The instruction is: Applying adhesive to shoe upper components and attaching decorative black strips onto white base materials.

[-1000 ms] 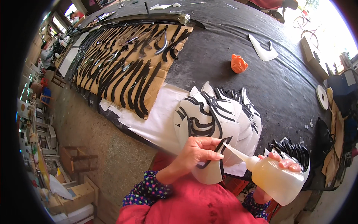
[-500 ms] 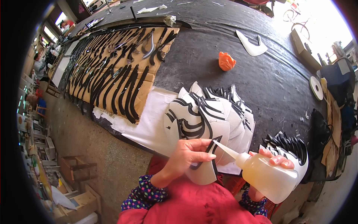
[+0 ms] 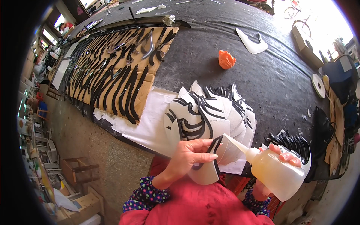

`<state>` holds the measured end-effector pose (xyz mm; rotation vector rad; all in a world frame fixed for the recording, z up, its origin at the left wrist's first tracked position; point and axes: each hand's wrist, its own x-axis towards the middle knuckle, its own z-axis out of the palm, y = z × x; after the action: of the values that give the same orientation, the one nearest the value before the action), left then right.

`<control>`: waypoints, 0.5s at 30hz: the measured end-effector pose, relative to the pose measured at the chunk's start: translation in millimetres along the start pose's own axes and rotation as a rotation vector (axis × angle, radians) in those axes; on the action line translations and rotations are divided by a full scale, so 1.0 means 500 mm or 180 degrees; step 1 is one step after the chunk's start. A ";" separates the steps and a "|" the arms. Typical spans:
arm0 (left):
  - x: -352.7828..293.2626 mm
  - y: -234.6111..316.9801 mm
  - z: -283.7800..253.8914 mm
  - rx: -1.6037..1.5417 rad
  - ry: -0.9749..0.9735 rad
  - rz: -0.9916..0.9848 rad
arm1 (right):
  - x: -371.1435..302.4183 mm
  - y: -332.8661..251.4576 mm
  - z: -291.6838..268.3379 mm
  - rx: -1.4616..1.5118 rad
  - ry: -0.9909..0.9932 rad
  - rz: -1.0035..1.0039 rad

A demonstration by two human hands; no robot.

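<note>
Between thumb and fingers, my left hand [image 3: 190,156] pinches a white curved shoe-upper piece [image 3: 204,173] with black strips along its edge, held above my lap. My right hand [image 3: 283,155] is wrapped round a translucent squeeze bottle [image 3: 279,174] of pale yellow liquid. The bottle is tilted, and its long white nozzle [image 3: 236,144] points left, its tip close to the upper corner of the piece. Just beyond my hands lies a fanned pile of similar white pieces [image 3: 221,112] with black strips. Another stack of them [image 3: 290,148] sits at the right, partly hidden by the bottle.
A cardboard sheet [image 3: 144,84] covered with rows of black curved strips lies at the left of the dark table [image 3: 187,56]. An orange lump-shaped object [image 3: 227,60], a single white cut piece [image 3: 252,42] and a white roll [image 3: 318,85] lie farther off. A wooden stool [image 3: 78,170] stands on the floor.
The squeeze bottle in my right hand has moved slightly right and up, its nozzle tip drawing off the strip's corner. My left hand keeps its pinch on the piece, nearly unmoved.
</note>
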<state>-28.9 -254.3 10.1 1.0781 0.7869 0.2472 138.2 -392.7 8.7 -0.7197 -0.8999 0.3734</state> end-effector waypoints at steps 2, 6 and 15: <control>-0.002 0.004 -0.001 -0.0021 -0.0015 -0.0028 | 0.000 -0.006 -0.003 0.0056 0.0063 0.0029; -0.003 0.010 -0.001 -0.0123 -0.0014 -0.0055 | -0.007 -0.018 -0.004 0.0320 0.0086 0.0197; 0.004 0.003 -0.003 -0.0330 -0.0070 -0.0055 | -0.011 -0.007 -0.011 0.0536 -0.0262 0.0330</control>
<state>-28.1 -251.6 10.2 0.9747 0.7554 0.2583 139.5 -400.8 5.8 -0.6004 -0.8990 0.5675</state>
